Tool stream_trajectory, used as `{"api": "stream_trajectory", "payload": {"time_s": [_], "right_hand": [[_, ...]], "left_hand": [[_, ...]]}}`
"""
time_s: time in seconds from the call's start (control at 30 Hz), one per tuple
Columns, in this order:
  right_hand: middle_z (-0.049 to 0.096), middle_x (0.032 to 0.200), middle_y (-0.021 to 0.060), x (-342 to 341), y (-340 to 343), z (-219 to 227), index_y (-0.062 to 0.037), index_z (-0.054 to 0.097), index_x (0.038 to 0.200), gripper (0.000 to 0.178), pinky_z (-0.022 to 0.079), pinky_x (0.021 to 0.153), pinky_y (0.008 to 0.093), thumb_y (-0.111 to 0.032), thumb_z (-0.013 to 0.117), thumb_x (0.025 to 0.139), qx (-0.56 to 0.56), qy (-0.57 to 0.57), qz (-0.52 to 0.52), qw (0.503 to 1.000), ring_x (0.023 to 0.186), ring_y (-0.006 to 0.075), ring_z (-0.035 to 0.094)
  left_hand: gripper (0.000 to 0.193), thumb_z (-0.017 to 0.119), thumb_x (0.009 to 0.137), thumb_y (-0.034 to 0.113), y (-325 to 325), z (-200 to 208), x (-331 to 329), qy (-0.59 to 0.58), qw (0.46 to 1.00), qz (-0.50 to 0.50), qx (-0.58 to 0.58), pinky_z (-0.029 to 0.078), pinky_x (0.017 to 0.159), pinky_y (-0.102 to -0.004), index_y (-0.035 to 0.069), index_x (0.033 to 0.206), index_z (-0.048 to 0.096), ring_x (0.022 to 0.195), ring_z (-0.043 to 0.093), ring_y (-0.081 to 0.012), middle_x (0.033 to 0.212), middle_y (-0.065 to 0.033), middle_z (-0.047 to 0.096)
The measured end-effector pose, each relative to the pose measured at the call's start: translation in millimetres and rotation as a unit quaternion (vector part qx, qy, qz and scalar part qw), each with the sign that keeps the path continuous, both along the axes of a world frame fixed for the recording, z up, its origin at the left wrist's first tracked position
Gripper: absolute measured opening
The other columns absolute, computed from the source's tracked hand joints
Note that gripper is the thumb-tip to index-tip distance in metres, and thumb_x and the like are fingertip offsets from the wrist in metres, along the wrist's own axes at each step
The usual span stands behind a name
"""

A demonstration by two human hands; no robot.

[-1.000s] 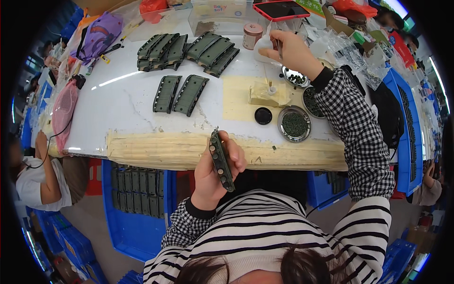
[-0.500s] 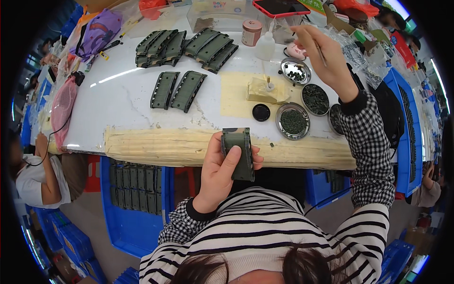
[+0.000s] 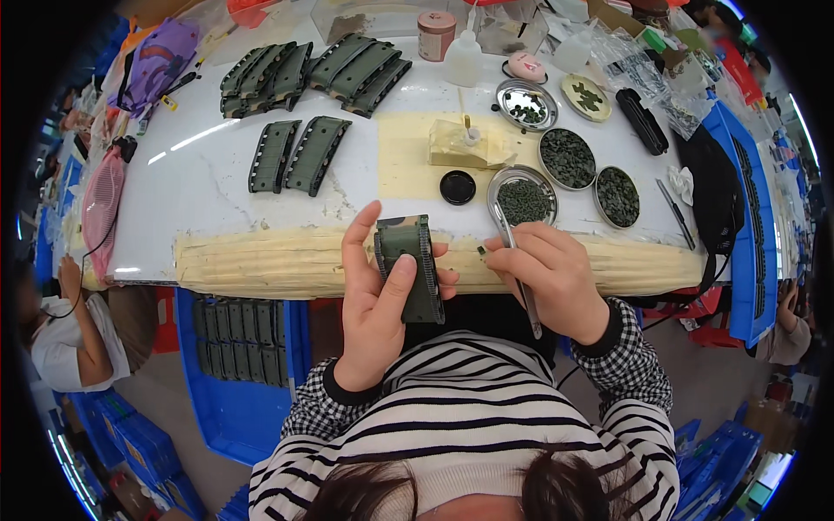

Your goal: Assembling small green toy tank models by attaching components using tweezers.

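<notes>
My left hand (image 3: 375, 304) grips a dark green camouflaged track-shaped plastic part (image 3: 411, 265), held flat just in front of the table's padded front edge. My right hand (image 3: 549, 276) pinches metal tweezers (image 3: 512, 265) whose tip carries a tiny dark green piece (image 3: 480, 252) right beside the part. Both hands are close together above my striped top.
Round metal dishes of small green pieces (image 3: 566, 157) stand at the right of the white table (image 3: 200, 208). More track parts (image 3: 298, 154) lie at the back left. A glue bottle (image 3: 466, 59) and a black lid (image 3: 457, 187) stand behind. A blue crate (image 3: 233, 408) holds parts below; another person sits at left.
My right hand came back from the far dishes to the table's front edge with the tweezers. My left hand turned the green part flat and raised it slightly.
</notes>
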State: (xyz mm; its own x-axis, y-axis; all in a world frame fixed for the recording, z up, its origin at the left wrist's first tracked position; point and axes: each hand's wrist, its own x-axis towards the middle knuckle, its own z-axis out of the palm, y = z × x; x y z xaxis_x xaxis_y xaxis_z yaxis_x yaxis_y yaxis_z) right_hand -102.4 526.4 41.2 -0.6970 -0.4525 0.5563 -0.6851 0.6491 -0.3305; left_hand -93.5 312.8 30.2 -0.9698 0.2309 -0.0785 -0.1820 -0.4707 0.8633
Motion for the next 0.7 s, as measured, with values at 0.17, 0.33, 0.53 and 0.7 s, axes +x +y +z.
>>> {"api": "stream_trajectory", "payload": {"time_s": [0.17, 0.33, 0.53, 0.7], "right_hand": [[0.054, 0.078, 0.0063, -10, 2, 3, -0.0062, 0.057, 0.084, 0.019, 0.051, 0.065, 0.0340, -0.007, 0.064, 0.067, 0.054, 0.001, 0.061, 0.997, 0.081, 0.0239, 0.059], [0.053, 0.078, 0.0061, -12, 0, 1, -0.0061, 0.055, 0.083, 0.019, 0.048, 0.063, 0.0349, -0.005, 0.064, 0.066, 0.059, -0.023, 0.050, 0.997, 0.078, 0.0238, 0.056], [0.062, 0.076, 0.0049, -13, -10, 12, -0.0072, 0.056, 0.082, 0.027, 0.044, 0.061, 0.0312, 0.008, 0.070, 0.065, -0.210, -0.071, 0.012, 0.975, 0.068, 0.0237, 0.055], [0.063, 0.078, 0.0063, -16, -22, 13, -0.0062, 0.055, 0.082, 0.026, 0.046, 0.062, 0.0314, 0.007, 0.070, 0.065, -0.205, 0.003, 0.030, 0.978, 0.072, 0.0247, 0.058]], "left_hand": [[0.069, 0.041, 0.102, 0.008, -2, 3, 3, 0.021, 0.999, 0.030, -0.002, 0.059, 0.077, -0.0360, 0.027, 0.152, -0.004, 0.088, 0.068, -0.0221, 0.127, -0.0238, 0.053], [0.071, 0.043, 0.101, 0.007, -4, 2, 3, 0.045, 0.999, 0.021, -0.008, 0.058, 0.082, -0.0367, 0.021, 0.151, -0.007, 0.094, 0.066, -0.0222, 0.128, -0.0216, 0.053], [0.055, 0.048, 0.099, 0.007, 3, 4, 5, 0.035, 0.997, -0.024, -0.059, 0.057, 0.081, -0.0334, 0.003, 0.149, 0.025, 0.092, 0.066, -0.0204, 0.127, -0.0191, 0.056], [0.051, 0.050, 0.097, 0.003, 6, 1, 10, 0.078, 0.990, -0.054, -0.102, 0.055, 0.084, -0.0322, -0.001, 0.145, 0.033, 0.095, 0.065, -0.0189, 0.121, -0.0156, 0.060]]}}
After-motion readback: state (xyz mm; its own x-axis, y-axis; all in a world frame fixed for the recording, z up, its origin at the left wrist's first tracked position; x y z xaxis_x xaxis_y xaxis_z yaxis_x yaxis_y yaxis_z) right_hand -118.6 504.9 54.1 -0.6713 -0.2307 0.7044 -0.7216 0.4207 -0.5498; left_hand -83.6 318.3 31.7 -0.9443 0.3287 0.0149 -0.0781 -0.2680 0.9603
